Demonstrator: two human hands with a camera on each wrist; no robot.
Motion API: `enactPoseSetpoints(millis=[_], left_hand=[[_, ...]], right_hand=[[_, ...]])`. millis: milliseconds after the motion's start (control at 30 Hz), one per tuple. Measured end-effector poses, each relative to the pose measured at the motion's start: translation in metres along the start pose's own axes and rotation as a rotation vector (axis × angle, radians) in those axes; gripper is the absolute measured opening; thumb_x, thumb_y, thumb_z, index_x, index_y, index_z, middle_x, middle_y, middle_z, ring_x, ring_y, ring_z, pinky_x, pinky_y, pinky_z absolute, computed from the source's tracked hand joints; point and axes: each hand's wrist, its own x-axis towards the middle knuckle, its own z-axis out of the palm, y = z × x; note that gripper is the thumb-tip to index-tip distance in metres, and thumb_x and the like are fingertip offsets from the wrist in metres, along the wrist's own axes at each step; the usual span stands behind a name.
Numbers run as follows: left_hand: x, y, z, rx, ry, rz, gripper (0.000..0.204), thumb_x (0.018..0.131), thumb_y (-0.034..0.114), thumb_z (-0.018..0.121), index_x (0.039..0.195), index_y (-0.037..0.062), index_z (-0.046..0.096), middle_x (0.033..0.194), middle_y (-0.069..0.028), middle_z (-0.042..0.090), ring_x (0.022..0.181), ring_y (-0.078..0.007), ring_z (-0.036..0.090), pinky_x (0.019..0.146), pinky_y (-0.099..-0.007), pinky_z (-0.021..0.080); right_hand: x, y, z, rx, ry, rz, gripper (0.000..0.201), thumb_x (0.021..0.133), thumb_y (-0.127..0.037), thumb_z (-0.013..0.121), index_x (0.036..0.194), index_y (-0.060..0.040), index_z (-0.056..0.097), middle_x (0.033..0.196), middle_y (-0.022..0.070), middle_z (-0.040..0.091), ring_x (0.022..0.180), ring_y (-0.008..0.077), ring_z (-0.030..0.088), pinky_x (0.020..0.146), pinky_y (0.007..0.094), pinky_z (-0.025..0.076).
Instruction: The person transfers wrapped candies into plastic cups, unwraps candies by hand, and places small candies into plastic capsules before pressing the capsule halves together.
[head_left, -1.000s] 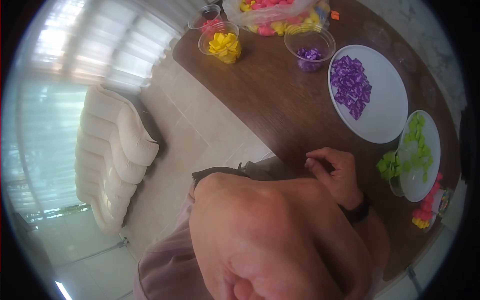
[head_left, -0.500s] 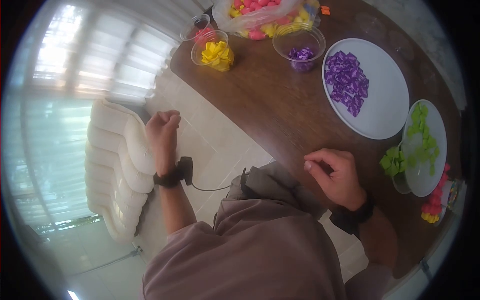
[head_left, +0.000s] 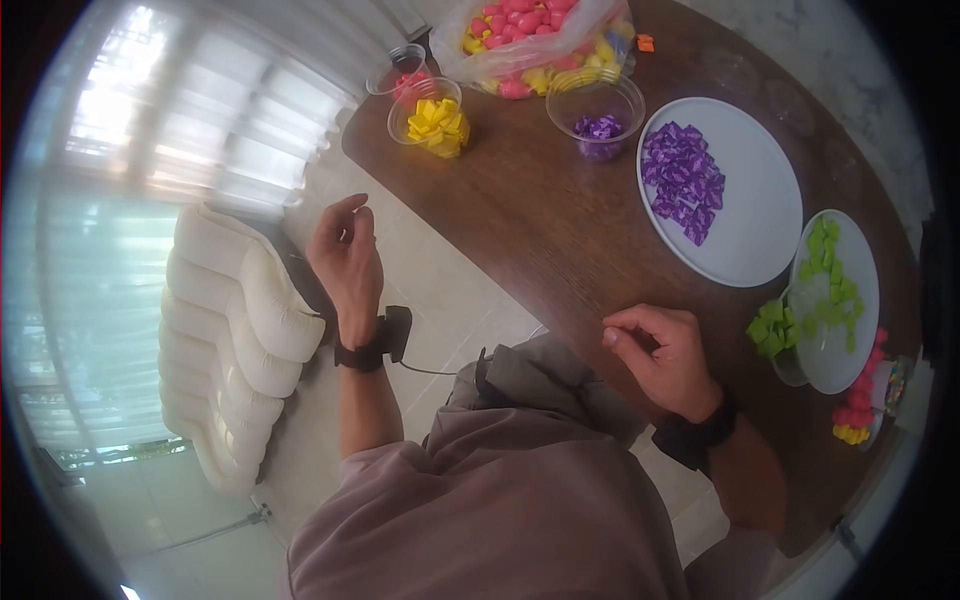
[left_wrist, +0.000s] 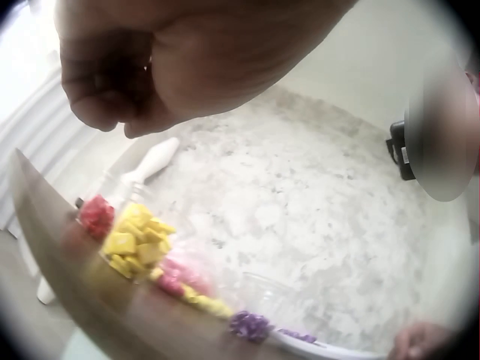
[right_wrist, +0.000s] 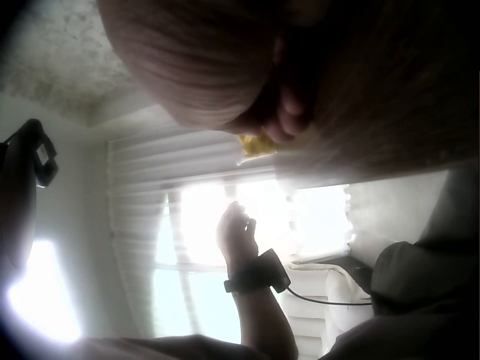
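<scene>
My left hand (head_left: 345,258) is raised over the floor, left of the table's edge, with its fingers loosely bent and nothing between them. In the left wrist view its fingers (left_wrist: 101,105) hang above the far cups. My right hand (head_left: 668,358) rests at the near edge of the brown table, fingers curved toward the thumb, with nothing visible in it. Nearest to it are a clear cup of green pieces (head_left: 772,328) and a white plate (head_left: 765,200) bearing a heap of small purple wrapped pieces (head_left: 684,180).
A smaller white plate (head_left: 812,365) with green pieces stands at the right. Farther back are a cup of purple pieces (head_left: 598,135), a cup of yellow pieces (head_left: 438,127), one of red pieces (head_left: 408,85) and a plastic bag (head_left: 490,65). A cream padded chair (head_left: 230,340) is at left.
My left arm, which was bent close in front of the head camera, has swung out to the left, and its hand has then opened a little. The right hand has stayed in place.
</scene>
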Motion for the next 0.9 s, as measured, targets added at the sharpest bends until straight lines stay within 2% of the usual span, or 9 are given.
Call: enactPoseSetpoints(millis=[100,200,333,367,433,500,567,667,900], left_hand=[[-0.024,0.068,0.021,-0.301,-0.024,0.027,0.024,0.096,0.006,0.066,0.118,-0.0017,0.069,0.085,0.0009,0.063,0.075,-0.0097,0.057,0.071,-0.0247,0.047],[-0.05,0.12,0.031,-0.712,-0.36,-0.047,0.018,0.098,0.002,0.064,0.114,-0.0031,0.07,0.082,-0.0015,0.063,0.074,-0.0117,0.06,0.071,-0.026,0.047],[-0.075,0.163,0.028,-1.044,-0.718,-0.035,0.021,0.103,0.015,0.062,0.103,-0.0052,0.07,0.06,-0.0058,0.059,0.049,-0.0125,0.051,0.049,-0.0262,0.039],[-0.09,0.19,0.015,-1.301,-1.053,-0.142,0.019,0.101,0.01,0.062,0.1,-0.0079,0.07,0.064,-0.008,0.062,0.053,-0.014,0.054,0.051,-0.0294,0.041],[-0.104,0.212,0.031,-1.612,-1.357,0.139,0.018,0.1,0.006,0.061,0.095,-0.0092,0.069,0.07,-0.012,0.065,0.057,-0.0213,0.058,0.053,-0.0338,0.044],[-0.126,0.225,0.023,-1.628,-1.555,0.041,0.019,0.097,0.01,0.064,0.085,-0.0049,0.064,0.073,-0.0137,0.064,0.062,-0.0302,0.06,0.056,-0.0368,0.045],[-0.139,0.228,0.031,-1.908,-1.818,-0.112,0.015,0.094,-0.01,0.06,0.107,-0.0074,0.068,0.105,-0.0201,0.073,0.094,-0.0273,0.073,0.082,-0.0306,0.058],[-0.15,0.236,0.039,-1.779,-2.05,0.101,0.029,0.098,-0.006,0.058,0.127,-0.01,0.064,0.122,-0.0205,0.071,0.111,-0.0307,0.07,0.091,-0.0339,0.059],[-0.143,0.236,0.041,-1.723,-2.226,-0.021,0.023,0.098,-0.003,0.062,0.12,-0.0097,0.067,0.12,-0.0205,0.07,0.105,-0.0283,0.072,0.086,-0.032,0.059]], right_hand=[[0.0,0.0,0.0,-0.004,0.001,-0.004,0.007,0.09,-0.001,0.071,0.096,0.0014,0.072,0.084,0.0136,0.073,0.074,0.0238,0.072,0.066,0.0319,0.054],[0.0,-0.001,-0.001,-0.019,-0.005,-0.003,0.008,0.09,-0.002,0.071,0.096,0.0012,0.072,0.084,0.0135,0.072,0.074,0.0237,0.071,0.066,0.0322,0.054],[0.0,0.001,-0.001,-0.008,-0.001,-0.013,0.008,0.09,-0.004,0.071,0.097,0.0003,0.072,0.085,0.0143,0.073,0.075,0.0248,0.072,0.066,0.0329,0.054],[0.001,0.001,-0.001,-0.017,0.007,-0.052,0.008,0.09,-0.004,0.071,0.097,-0.0001,0.072,0.085,0.0146,0.073,0.076,0.0253,0.072,0.067,0.0332,0.054],[-0.009,-0.003,0.008,-0.038,0.067,-0.009,0.009,0.09,-0.005,0.071,0.097,-0.0006,0.072,0.086,0.0147,0.073,0.076,0.026,0.072,0.067,0.0337,0.054],[-0.001,-0.003,-0.002,-0.076,-0.026,0.037,0.011,0.09,-0.007,0.072,0.099,-0.0014,0.073,0.087,0.0148,0.073,0.078,0.0272,0.073,0.069,0.0349,0.055],[-0.001,-0.002,-0.004,-0.052,-0.028,0.042,0.011,0.09,-0.008,0.072,0.098,-0.0014,0.073,0.087,0.0148,0.073,0.078,0.0275,0.073,0.069,0.035,0.056],[-0.002,0.002,-0.001,-0.023,-0.01,0.021,0.01,0.089,-0.007,0.073,0.097,-0.0009,0.074,0.085,0.0135,0.073,0.074,0.0233,0.071,0.066,0.0325,0.054],[-0.002,0.003,-0.002,-0.021,-0.009,0.008,0.01,0.089,-0.008,0.074,0.095,-0.0003,0.074,0.084,0.0121,0.074,0.071,0.0197,0.071,0.064,0.0304,0.053]])
